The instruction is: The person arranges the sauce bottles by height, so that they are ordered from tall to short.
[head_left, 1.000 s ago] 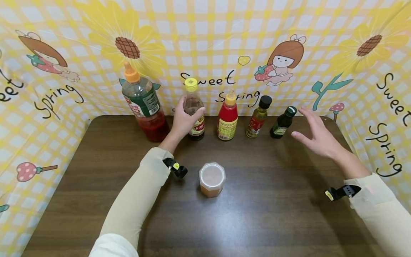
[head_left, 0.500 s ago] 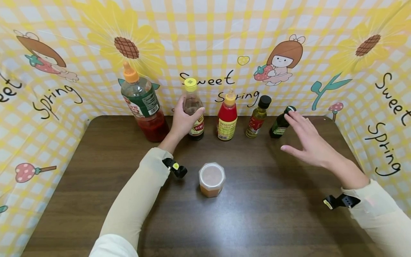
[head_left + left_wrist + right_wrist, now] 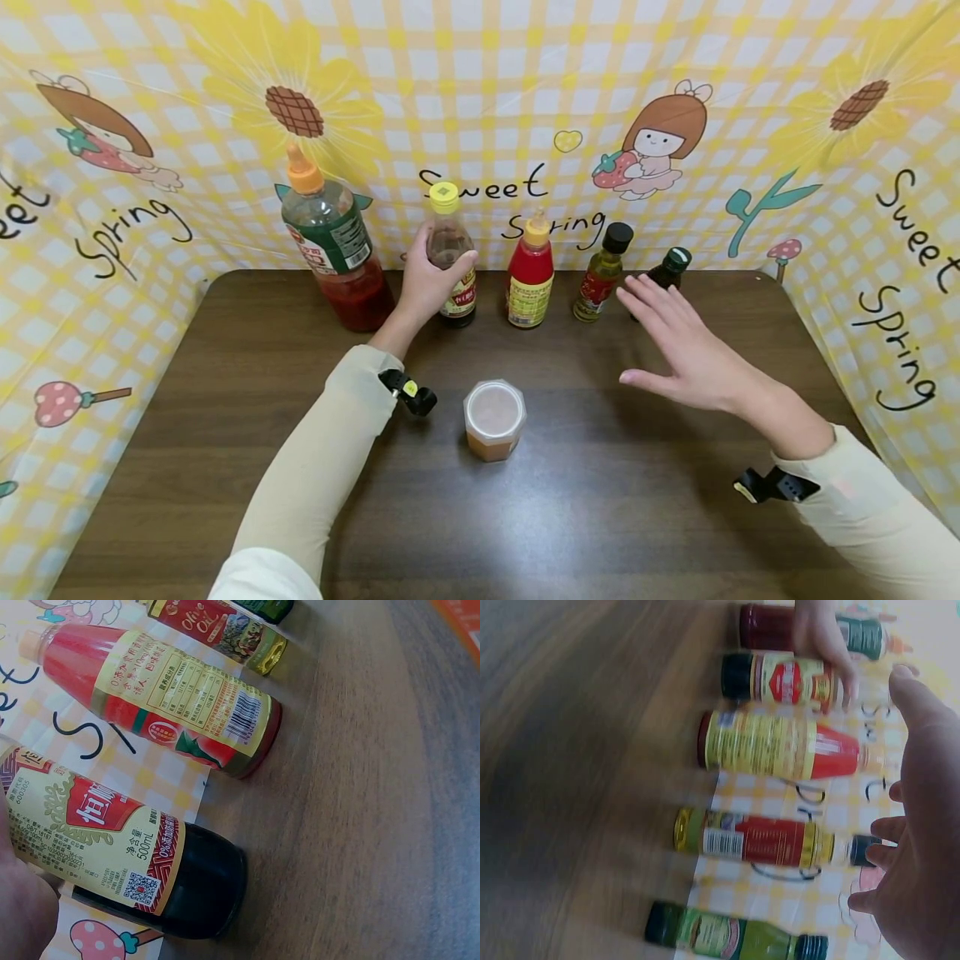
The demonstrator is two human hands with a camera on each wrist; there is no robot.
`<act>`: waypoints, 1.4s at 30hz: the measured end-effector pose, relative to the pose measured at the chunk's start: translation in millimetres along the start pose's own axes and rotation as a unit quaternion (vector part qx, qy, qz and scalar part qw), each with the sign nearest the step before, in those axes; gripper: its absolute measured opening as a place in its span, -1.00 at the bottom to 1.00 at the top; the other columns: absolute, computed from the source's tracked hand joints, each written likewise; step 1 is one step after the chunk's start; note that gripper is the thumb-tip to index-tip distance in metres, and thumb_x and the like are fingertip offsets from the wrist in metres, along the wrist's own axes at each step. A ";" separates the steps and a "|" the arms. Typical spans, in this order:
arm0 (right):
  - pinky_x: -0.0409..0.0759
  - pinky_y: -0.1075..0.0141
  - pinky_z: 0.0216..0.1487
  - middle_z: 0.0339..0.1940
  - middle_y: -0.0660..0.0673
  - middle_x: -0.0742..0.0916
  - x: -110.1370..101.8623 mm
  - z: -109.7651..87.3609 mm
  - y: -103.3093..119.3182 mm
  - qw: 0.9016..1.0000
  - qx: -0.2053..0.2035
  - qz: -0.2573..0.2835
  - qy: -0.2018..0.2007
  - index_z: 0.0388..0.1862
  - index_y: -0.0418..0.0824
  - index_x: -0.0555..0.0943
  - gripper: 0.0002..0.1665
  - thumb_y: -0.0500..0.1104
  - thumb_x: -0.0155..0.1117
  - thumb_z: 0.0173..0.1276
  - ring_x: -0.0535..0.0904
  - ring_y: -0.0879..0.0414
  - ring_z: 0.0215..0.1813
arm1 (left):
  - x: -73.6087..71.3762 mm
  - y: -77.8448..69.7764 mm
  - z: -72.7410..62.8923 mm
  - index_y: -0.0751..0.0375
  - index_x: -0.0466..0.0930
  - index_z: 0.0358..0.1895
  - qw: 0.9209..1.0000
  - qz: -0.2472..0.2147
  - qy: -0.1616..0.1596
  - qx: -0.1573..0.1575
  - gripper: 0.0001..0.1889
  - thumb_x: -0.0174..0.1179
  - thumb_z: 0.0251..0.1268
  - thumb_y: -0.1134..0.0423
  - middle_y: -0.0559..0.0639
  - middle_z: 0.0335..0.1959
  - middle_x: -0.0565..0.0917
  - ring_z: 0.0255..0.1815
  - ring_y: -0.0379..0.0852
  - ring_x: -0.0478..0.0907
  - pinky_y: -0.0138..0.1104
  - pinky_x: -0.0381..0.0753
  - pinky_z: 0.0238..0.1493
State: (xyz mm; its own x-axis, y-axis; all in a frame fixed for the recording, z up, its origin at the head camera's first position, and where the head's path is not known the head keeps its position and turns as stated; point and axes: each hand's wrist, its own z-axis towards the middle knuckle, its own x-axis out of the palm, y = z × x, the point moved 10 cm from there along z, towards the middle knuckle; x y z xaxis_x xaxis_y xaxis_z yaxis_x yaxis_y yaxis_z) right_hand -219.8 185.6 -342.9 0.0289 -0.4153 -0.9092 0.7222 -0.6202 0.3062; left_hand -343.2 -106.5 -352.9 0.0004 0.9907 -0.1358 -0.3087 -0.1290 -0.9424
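In the head view, my left hand [image 3: 429, 279] grips a yellow-capped bottle of dark sauce [image 3: 462, 293], standing upright on the table. Its cream and red label and black base [image 3: 206, 881] show in the left wrist view. My right hand [image 3: 693, 358] is held above the table with fingers apart and nothing in it. Those fingers overlap a small dark green bottle [image 3: 674, 265] in the head view, hiding most of it. Just left of the right fingertips stands a black-capped olive oil bottle [image 3: 597, 283]. Between the hands is a red squeeze bottle [image 3: 530, 287] with a yellow label.
A large orange-capped bottle of red sauce [image 3: 341, 242] stands left of my left hand. Nearer the front, an octagonal lidded jar [image 3: 495, 412] sits on the brown wooden table [image 3: 600, 525]. A yellow checked cloth [image 3: 480, 92] hangs close behind the row of bottles.
My right hand has moved left and nearer the front, from right of the dark green bottle to before it. The left hand keeps its grip on the sauce bottle, which stays in place.
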 end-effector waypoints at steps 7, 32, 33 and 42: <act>-0.17 -0.12 0.61 0.66 -0.24 0.13 20.9 10.3 20.6 0.999 -0.012 0.019 0.035 0.67 -0.20 0.01 0.24 0.17 0.51 0.25 -0.08 -0.21 0.66 | -0.4 -1.4 -1.4 0.41 0.35 0.30 1.000 0.009 -0.003 -0.002 -0.43 0.35 0.28 0.35 0.32 0.17 0.53 0.21 0.17 0.48 0.10 0.44 0.30; -0.04 -0.06 0.61 0.69 -0.13 0.06 90.6 51.0 84.8 0.984 -0.081 0.131 0.093 0.68 -0.16 -0.03 0.25 0.26 0.45 0.28 -0.06 -0.07 0.67 | -3.6 31.7 11.8 0.23 0.35 0.36 0.999 0.039 -0.007 0.009 -0.34 0.41 0.26 0.16 0.16 0.20 0.55 0.20 0.02 0.50 -0.07 0.50 0.25; 0.00 -0.06 0.60 0.69 -0.13 0.06 92.8 52.0 86.3 0.983 -0.082 0.138 0.092 0.68 -0.15 -0.03 0.25 0.27 0.44 0.28 -0.05 -0.06 0.67 | -3.6 31.6 12.0 0.23 0.35 0.37 0.999 0.037 -0.007 0.010 -0.34 0.41 0.26 0.17 0.16 0.20 0.55 0.20 0.02 0.51 -0.07 0.50 0.25; 0.20 -0.03 0.54 0.66 -0.09 0.17 116.8 59.2 92.3 0.965 -0.051 0.244 0.087 0.68 -0.05 -0.01 0.36 0.09 0.66 0.09 0.08 0.04 0.62 | -1.7 23.9 9.2 0.34 0.33 0.37 1.000 0.017 -0.003 0.012 -0.37 0.37 0.28 0.31 0.28 0.19 0.53 0.20 0.13 0.49 0.04 0.47 0.27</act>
State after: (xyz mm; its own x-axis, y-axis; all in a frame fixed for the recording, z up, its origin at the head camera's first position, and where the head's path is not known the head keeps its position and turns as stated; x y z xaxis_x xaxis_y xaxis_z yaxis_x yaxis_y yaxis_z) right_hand -190.7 40.5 -404.1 0.4918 -0.5177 -0.7001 0.6572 -0.3068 0.6885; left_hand -359.3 -110.9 -372.5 -0.0162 0.9860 -0.1660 -0.3302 -0.1620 -0.9299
